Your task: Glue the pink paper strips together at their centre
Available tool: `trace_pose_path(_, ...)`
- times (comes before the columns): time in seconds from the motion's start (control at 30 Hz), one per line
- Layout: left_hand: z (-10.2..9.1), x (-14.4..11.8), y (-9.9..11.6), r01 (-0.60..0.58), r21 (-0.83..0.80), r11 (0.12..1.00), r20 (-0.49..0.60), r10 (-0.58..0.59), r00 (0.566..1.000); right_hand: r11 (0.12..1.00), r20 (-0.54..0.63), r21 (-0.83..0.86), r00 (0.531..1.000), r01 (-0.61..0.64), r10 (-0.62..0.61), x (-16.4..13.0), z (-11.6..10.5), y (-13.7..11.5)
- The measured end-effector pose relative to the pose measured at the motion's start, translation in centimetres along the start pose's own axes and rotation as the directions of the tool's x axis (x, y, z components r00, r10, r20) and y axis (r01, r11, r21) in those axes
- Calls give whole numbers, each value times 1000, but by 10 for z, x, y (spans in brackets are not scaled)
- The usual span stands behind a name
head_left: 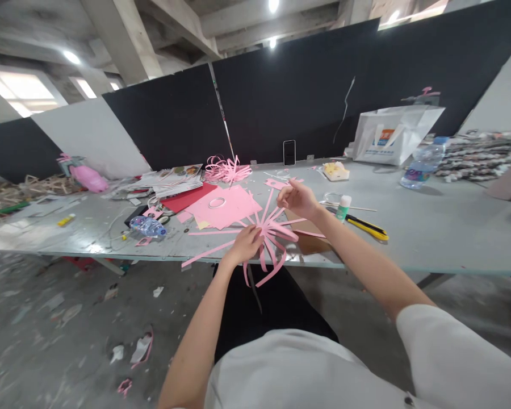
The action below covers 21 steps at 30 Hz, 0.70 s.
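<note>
Pink paper strips point(267, 227) cross at one middle point and fan out like spokes at the table's front edge. Several strips bend down over the edge, and one near the right is curved. My left hand point(247, 245) is closed on the strips close to their crossing point, fingertips on the paper. Above the strips' right side, my right hand point(300, 200) is raised with its fingers curled; whatever may be in them is too small to make out. Beneath the strips on the right lies a brown board point(311, 243), partly covered.
Right of my hands are a glue stick point(343, 208) and a yellow box cutter point(368, 228). Pink paper sheets point(225, 211) bear a white ring point(217, 203). Plastic bottles point(148, 226) lie left and stand right. Behind are a pink strip bundle point(227, 169), a phone point(289, 153) and a white bag point(392, 136).
</note>
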<state>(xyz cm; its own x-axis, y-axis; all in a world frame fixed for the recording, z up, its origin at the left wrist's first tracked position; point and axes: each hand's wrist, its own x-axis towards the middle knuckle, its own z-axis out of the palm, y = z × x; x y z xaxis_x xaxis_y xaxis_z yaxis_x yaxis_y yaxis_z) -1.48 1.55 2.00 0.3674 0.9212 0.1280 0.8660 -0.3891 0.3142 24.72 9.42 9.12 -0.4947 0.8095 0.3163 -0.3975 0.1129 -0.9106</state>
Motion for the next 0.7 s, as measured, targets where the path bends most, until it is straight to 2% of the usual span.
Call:
trace_pose_path(0.17,-29,16,3,-78,-32,996,185,83,979,1000,-80,-21,997,17,-19,0,2,4)
trace_pose_path(0.3,-47,29,6,-103,-53,993,212,112,971,991,-158,-136,987,15,-36,3,2,5)
trace_pose_path(0.4,-56,35,5,-91,-44,995,208,98,973,943,-195,-331,977,16,-85,1,3,-4)
trace_pose_path(0.47,-58,36,4,-93,-32,995,192,97,976,877,-196,-480,974,8,-116,-11,4,-13)
trace_pose_path(0.53,-56,34,2,-106,-22,994,175,108,979,820,-189,-572,975,-13,-117,-36,7,-22)
trace_pose_path(0.63,-41,27,-1,-172,32,985,136,166,977,567,-130,-823,984,-37,-124,-92,18,-25)
trace_pose_path(0.7,-25,23,-3,-230,94,969,103,220,970,433,-103,-900,990,-49,-101,-130,27,-18)
